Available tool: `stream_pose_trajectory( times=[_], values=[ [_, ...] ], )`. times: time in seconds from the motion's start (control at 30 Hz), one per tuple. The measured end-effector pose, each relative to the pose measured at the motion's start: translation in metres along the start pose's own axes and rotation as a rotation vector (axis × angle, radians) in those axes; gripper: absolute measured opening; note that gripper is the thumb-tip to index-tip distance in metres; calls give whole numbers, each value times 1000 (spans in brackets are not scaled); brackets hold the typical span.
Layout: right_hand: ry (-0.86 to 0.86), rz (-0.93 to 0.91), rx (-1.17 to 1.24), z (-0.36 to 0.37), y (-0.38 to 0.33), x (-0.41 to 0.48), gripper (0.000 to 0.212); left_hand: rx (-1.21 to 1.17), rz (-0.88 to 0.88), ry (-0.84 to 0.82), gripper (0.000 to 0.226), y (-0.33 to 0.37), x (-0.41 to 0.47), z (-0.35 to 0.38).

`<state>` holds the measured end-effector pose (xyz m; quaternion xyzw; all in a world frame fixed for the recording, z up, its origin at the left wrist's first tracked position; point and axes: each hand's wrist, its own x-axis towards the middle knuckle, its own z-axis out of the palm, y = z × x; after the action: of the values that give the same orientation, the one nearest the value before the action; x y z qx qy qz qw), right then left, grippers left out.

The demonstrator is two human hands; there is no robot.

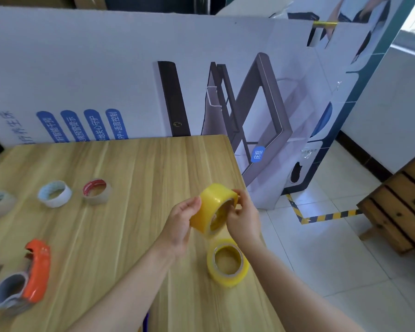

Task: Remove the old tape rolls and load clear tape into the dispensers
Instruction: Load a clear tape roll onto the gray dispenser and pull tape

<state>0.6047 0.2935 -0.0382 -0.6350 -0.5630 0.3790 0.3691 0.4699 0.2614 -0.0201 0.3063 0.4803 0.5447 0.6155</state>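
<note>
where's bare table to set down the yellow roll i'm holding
Widest bare patch: mid table, between the red-core roll, the orange dispenser and your left hand on the held roll. The far strip along the board too. Crowded: the left edge, and the right edge by the lying yellow roll.

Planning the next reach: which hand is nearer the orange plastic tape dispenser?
Left. The left hand grips the raised yellow tape roll right of the orange plastic tape dispenser; the right hand is farther right.

white tiled floor point(333, 255) (sunlit), wooden crate point(403, 207)
</note>
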Motion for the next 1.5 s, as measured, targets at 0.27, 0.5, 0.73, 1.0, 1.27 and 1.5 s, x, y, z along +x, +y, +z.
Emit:
stream_pose_trajectory(
  times=[0.27,0.5,0.73,1.0,1.27,1.5],
  values=[
    [-58,-153,281,17,-59,-11,39,86,176,-115,28,37,-30,-31],
    [36,-131,522,34,-107,-31,17,58,371,-57,35,60,-46,-49],
    [-323,-232,558,47,-126,-52,34,109,462,-41,51,75,-55,-66],
    [-560,-268,662,50,-134,-71,28,292,426,-8,66,127,-56,-82],
    [-683,-236,707,54,-148,-76,49,267,439,-152,84,141,-61,-102],
    [-643,-194,789,55,-167,-76,35,616,752,-50,83,133,-74,-99]
  ],
)
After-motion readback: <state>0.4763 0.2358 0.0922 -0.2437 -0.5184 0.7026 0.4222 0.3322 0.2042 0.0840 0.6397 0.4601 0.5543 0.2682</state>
